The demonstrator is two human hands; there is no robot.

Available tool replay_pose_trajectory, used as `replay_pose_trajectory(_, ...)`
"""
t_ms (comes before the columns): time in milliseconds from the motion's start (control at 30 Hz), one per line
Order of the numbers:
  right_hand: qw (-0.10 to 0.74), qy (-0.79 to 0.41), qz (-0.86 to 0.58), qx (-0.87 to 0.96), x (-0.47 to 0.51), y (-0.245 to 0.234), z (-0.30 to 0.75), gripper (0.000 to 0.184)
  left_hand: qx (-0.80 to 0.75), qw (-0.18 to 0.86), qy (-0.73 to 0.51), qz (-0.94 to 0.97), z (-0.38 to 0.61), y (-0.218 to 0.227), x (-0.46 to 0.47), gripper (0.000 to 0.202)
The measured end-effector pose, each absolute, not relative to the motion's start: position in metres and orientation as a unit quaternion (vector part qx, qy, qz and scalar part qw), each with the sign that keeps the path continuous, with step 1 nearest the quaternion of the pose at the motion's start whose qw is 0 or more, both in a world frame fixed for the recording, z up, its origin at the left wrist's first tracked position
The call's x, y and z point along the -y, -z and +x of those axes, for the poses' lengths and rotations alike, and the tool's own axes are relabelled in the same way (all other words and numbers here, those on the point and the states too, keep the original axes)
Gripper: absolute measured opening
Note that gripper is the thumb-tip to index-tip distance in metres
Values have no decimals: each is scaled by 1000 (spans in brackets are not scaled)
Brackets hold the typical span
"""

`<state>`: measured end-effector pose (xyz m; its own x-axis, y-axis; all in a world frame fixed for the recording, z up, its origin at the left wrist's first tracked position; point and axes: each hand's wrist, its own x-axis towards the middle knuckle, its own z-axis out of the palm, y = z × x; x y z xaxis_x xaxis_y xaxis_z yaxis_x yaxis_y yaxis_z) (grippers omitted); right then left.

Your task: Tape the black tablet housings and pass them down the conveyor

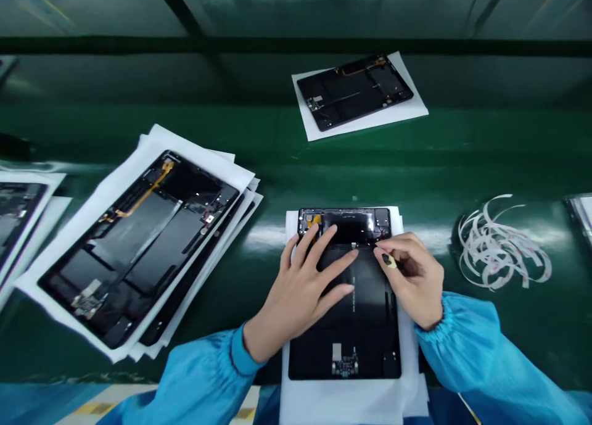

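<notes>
With your left hand flat and fingers spread wide on the open black tablet chassis, pinning it to its white foam sheet at the green conveyor belt's near edge, work lightly with your right hand, pinched narrow at the chassis's upper middle on something too small to tell

Tablet: black interior, mostly matt, with a glossy film panel near the top edge, lying on a white matt sheet, paper or thin foam, cannot tell which. Belt: dark green, smooth, high gloss, showing reflections. Sleeves: blue cloth with a slight sheen; strips: thin, white, papery, curled
</notes>
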<state>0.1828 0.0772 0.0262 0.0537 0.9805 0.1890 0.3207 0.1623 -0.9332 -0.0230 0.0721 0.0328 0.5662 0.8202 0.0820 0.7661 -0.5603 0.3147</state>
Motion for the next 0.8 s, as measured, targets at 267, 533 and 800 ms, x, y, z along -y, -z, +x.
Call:
replay_pose_trajectory(267,480,-324,-581,572,-81,-25,188,13,-689,167,-234,665,-68,-27,-30,13)
replay_pose_trajectory(533,409,-299,-588,631,-89,-10,191,19,-684,212,-273,643,-65,-28,18,14)
replay_pose_trajectory(800,427,-286,-567,644,-89,-10,192,19,-675,361,-321,557,-37,-75,12,21)
